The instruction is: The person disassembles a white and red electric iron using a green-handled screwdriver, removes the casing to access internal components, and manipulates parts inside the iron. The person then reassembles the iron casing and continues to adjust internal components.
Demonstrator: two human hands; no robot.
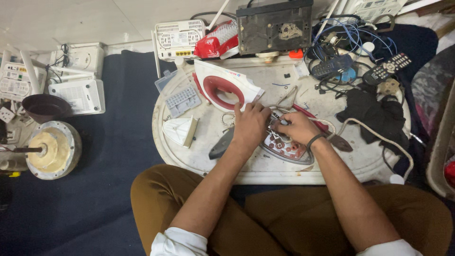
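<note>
Gripping iron soleplate (pixel 284 149) | left hand (pixel 250 125) | right hand (pixel 296 128) | red-white shell (pixel 225 87) behind

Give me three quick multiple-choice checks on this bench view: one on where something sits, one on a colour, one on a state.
1. Where does the iron's white and red cover lie?
A. beyond the hands
B. on the person's lap
C. on the blue mat

2. What colour is the cloth at the tray's right?
A. yellow
B. black
C. white

3. How is the iron base under the hands?
A. opened, inner parts bare
B. closed in its cover
C. wrapped in cloth

Key: 1 A, it sits on the tray past the left hand and right hand; 2 B, dark pile; 3 A, metal parts show.
</note>
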